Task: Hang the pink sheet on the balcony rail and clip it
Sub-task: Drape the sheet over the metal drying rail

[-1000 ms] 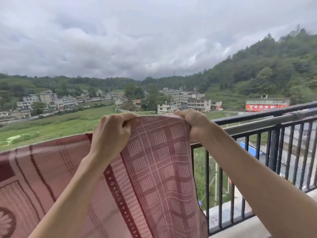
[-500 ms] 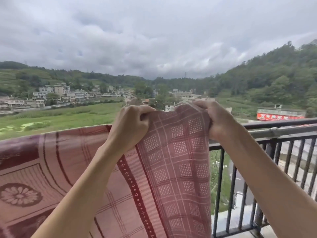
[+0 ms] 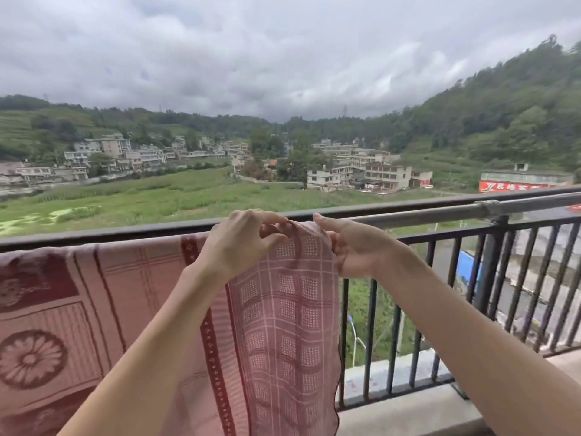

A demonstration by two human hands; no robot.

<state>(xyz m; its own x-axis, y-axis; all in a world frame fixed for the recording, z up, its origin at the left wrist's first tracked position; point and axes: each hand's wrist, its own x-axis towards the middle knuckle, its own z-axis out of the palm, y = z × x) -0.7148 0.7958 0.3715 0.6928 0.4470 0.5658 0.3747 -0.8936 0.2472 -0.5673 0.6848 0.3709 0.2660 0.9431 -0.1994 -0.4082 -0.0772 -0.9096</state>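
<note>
Seen from head height on a balcony, looking out over a green valley with pale buildings under grey cloud. Draped over the dark metal balcony rail (image 3: pixel 440 205), a pink woven sheet with maroon checks and flower medallions (image 3: pixel 103 309), hanging down the near side from the left edge of view to just past the middle. Long axis of the fold running left to right along the rail, right-hand end of the cloth lying between the two hands.

Left hand (image 3: pixel 239 243) curled over the top of the fold, thumb and fingertips pinching the cloth at the rail. Right hand (image 3: pixel 352 247) at the sheet's outer right edge, fingers bent against the hem and touching it, forefinger stretched toward the rail top; a firm grip there not certain, though cloth appears held.

No clip visible anywhere. Hanging judged nearly complete, clipping not yet begun. Right hand nearer the free corner, so likelier to fetch a peg while the left pins the fold.
</note>
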